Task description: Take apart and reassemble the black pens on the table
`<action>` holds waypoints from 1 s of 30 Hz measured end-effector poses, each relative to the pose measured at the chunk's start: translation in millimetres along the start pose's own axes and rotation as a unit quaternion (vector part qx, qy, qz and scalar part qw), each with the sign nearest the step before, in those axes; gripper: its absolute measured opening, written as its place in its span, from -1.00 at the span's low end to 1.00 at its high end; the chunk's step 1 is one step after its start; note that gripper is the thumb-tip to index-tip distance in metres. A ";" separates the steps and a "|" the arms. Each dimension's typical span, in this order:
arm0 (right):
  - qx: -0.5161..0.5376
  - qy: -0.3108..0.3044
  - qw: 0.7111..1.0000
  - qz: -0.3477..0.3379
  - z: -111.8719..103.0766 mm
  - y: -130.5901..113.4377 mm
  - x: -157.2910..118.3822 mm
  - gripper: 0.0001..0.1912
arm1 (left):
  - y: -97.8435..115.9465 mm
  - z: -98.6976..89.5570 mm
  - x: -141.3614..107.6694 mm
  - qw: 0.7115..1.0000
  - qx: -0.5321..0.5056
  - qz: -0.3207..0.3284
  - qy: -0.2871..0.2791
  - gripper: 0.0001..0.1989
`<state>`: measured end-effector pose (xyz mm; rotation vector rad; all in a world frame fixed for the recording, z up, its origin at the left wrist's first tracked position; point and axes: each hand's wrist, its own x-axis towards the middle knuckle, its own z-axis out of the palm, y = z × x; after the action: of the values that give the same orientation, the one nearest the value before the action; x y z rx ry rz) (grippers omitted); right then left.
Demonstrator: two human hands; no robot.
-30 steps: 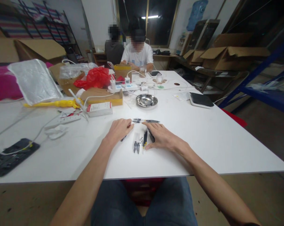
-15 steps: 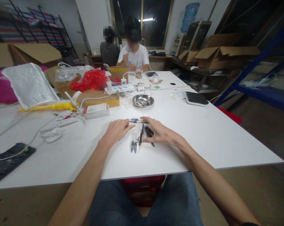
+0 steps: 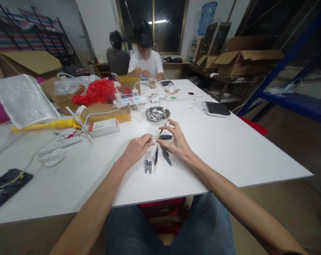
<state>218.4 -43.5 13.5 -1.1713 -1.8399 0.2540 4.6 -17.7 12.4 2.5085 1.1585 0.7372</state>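
Observation:
A slim black pen refill [image 3: 162, 129] with a yellow part is tilted between the thumb and fingers of my right hand [image 3: 178, 141]. My left hand [image 3: 138, 148] is at the left with its fingers closed, by the tips of black pens [image 3: 165, 137] lying crosswise; what it grips, if anything, is hidden. Nearer me lie clear pen barrels with dark grips [image 3: 148, 165], another black refill [image 3: 156, 155] with a yellow part, and black pen barrels [image 3: 166, 156] below my right hand. Small parts lie among them, too tiny to name.
A shiny metal bowl [image 3: 157, 113] with small parts stands just beyond my hands. To the left are a white box [image 3: 104, 127], a power strip [image 3: 131, 101], cables and a red plastic bag [image 3: 100, 91]. A black-topped device [image 3: 217, 109] lies right. Across the table sits a person [image 3: 147, 63].
My right hand has moved up and away from me, and a refill is now raised in its fingers. My left hand has shifted slightly. The view has turned a little to the right.

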 end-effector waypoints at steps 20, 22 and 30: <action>0.023 0.097 0.995 0.027 -1.6 2.2 3.4 -0.89 | 5.8 6.2 -0.2 0.997 -0.073 0.004 0.011 -0.79; 0.037 0.099 0.994 0.037 -3.0 1.1 3.7 -0.89 | 6.5 5.7 0.1 0.997 -0.074 0.006 0.008 -0.78; 0.166 0.053 0.984 0.034 1.0 -9.9 -0.3 -0.85 | 3.9 3.6 -0.6 0.997 -0.062 -0.011 0.054 -0.82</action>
<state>211.5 -48.7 18.5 -0.9949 -1.5941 0.5066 8.7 -20.7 11.0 2.3756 1.1354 0.9211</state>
